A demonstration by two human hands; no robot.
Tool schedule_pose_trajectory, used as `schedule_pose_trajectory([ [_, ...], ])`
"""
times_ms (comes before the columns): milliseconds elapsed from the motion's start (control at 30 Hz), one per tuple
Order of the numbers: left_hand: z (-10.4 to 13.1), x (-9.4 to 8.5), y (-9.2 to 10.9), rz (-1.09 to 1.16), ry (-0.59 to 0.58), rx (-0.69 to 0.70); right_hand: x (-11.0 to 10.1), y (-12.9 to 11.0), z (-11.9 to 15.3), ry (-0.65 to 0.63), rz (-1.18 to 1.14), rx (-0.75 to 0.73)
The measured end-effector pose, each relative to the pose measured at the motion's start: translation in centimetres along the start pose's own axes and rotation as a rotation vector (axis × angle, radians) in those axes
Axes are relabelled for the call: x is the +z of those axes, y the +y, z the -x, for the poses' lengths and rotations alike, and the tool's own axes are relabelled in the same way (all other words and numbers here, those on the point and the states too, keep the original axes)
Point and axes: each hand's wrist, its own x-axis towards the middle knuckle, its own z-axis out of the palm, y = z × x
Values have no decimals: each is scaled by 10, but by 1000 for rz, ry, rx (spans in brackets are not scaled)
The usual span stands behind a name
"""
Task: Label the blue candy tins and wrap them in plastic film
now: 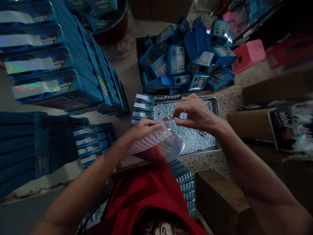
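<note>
Silvery sheet (160,137) in left hand (144,128)

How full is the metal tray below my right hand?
Not empty: small pale-blue pellets cover nearly all you can see inside the metal tray. How deep they lie, I cannot tell.

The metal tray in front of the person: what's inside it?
The metal tray holds many small, pale bluish-white pieces. They hide its floor; the left hand and striped sheet cover its near left corner, and the right hand blocks another patch.
</note>
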Motion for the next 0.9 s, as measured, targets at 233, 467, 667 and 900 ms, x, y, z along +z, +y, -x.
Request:
schedule_pose_trajectory([
  [233, -7, 5, -1, 328, 90, -170, 22, -2, 11, 127, -245, 137],
  [467, -10, 4, -9, 126, 167, -144, 42, -5, 19, 200, -469, 326],
  [667, -9, 1, -10, 32, 171, -100, 40, -2, 17, 180, -534, 370],
  [900, -4, -1, -4, -78, 181, -54, 42, 6, 13, 105, -635, 406],
])
